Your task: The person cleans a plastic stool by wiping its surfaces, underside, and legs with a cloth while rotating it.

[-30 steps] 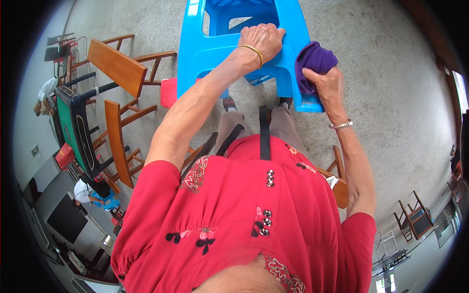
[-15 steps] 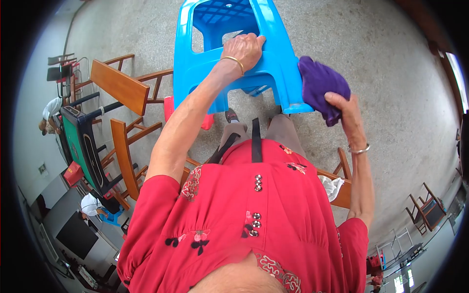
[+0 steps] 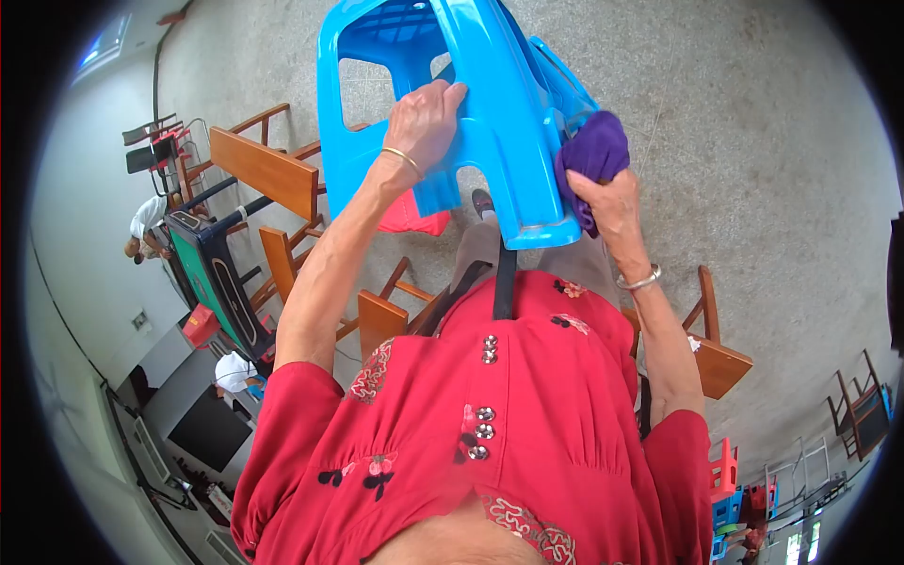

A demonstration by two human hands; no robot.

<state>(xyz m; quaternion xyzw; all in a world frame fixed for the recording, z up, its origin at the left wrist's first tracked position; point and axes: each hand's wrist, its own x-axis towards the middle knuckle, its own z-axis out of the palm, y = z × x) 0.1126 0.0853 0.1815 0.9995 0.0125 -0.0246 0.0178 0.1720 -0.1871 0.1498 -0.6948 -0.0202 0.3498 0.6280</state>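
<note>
A blue plastic stool [image 3: 513, 141] is held up in front of me, tipped so that its open underside and legs show. My left hand [image 3: 424, 122] is closed round the edge of an opening in its side, a gold bangle on the wrist. At the stool's right side, my right hand [image 3: 607, 202] grips a bunched purple cloth [image 3: 595, 151]. The cloth lies against a stool leg. Its lower part is partly behind the fingers and the leg.
Wooden benches [image 3: 264, 174] stand at the left, near a green-topped table [image 3: 209, 273]. A red object [image 3: 414, 217] lies on the floor below the stool. Two other people in white, one a person bending [image 3: 148, 221], are at far left. A wooden chair [image 3: 862, 410] stands at far right.
The stool has turned, its right side swinging into view, and moved left with my left hand. My right hand has brought the purple cloth left and closer against the stool's leg.
</note>
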